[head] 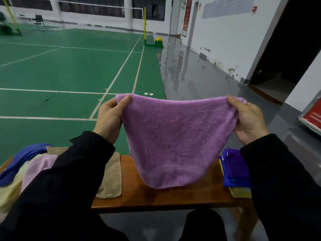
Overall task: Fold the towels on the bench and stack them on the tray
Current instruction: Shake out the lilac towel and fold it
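A purple towel (pixel 175 136) hangs spread in the air above the wooden bench (pixel 139 193). My left hand (pixel 109 119) pinches its upper left corner and my right hand (pixel 248 119) pinches its upper right corner. Its lower edge sags down to just above the bench top. On the bench's left lies a loose heap of towels: a beige one (pixel 109 178), a pink one (pixel 38 169) and a blue one (pixel 22 159). At the right end sits a stack of folded towels (pixel 234 171), purple and blue over yellow, partly hidden by my right sleeve. The tray itself does not show.
Beyond the bench stretches a green court floor (pixel 69 70) with white lines and a grey wet-looking walkway (pixel 199 75). Two white caps (pixel 148 94) lie on the floor. A red sign (pixel 312 117) leans at the right. My knees are below the bench's front edge.
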### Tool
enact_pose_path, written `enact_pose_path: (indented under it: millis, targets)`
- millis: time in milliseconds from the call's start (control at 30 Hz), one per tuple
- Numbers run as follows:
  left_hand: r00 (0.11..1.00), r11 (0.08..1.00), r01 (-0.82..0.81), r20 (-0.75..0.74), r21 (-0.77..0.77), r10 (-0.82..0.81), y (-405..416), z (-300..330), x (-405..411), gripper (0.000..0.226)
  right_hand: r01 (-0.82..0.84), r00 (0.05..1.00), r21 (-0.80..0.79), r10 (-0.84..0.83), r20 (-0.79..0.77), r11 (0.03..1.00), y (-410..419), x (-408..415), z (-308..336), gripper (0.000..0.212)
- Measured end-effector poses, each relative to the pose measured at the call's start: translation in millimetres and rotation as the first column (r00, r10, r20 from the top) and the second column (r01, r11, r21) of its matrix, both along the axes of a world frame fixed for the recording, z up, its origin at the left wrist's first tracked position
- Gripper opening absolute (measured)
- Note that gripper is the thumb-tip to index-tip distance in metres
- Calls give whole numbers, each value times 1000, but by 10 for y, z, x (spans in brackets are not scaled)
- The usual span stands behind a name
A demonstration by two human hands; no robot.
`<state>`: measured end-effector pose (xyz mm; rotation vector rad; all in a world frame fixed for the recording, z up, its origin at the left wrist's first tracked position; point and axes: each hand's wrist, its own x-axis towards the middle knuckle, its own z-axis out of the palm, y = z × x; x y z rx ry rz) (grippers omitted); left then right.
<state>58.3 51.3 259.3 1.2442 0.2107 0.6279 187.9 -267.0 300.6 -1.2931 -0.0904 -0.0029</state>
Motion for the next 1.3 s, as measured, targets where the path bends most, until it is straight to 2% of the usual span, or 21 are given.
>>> enact_pose_path:
  millis: [200, 300, 367, 500, 567, 667, 800, 933, 1067, 1200, 1233, 1300]
  targets:
    - [998, 993, -56, 1, 101, 56, 17, -57, -13, 21, 37, 998, -42, -35, 48, 998, 42, 1, -23, 12]
    - [984, 954, -161, -39, 252, 176, 77, -71, -2, 14, 88, 990, -41, -83, 110, 995, 46, -40, -12, 8]
    - [962, 912, -255, -15, 321, 274, 127, -73, 3, 14, 102, 981, -30, -95, 166, 994, 46, -63, -4, 6]
    - [932, 892, -357, 38, 276, 361, 182, -89, 28, 19, 67, 980, 14, -68, 189, 998, 49, -83, -2, 8]
    - [947, 924, -318, 16, 211, 322, 222, -111, 64, 14, 59, 979, 23, -62, 196, 998, 71, -59, -22, 9]
    - [984, 978, -175, -21, 114, 178, 302, -123, 174, 12, 4, 981, 18, -8, 192, 1000, 137, 62, -31, 9]
    - [995, 994, -95, -16, 52, 96, 375, 28, 404, 11, -36, 988, -59, 44, 148, 998, 238, 333, 17, 10]
    - [996, 995, -77, 49, 65, 74, 490, 191, 520, 10, -43, 990, 48, 37, 133, 998, 320, 478, 67, 7]
    - [983, 997, -34, 182, 72, 21, 489, 294, 294, 13, -78, 974, 156, 42, 222, 985, 223, 378, 130, 9]
    - [980, 994, 13, 195, 108, -34, 304, 51, -266, 12, -147, 948, 45, 128, 292, 988, -144, -22, -166, 16]
    - [986, 994, 23, 165, 108, -41, 248, -121, -440, 11, -159, 944, -24, 160, 289, 987, -247, -146, -330, 18]
    - [999, 992, 35, 31, 124, -39, 128, -600, -777, 30, -164, 951, -166, 200, 237, 972, -459, -394, -792, 20]
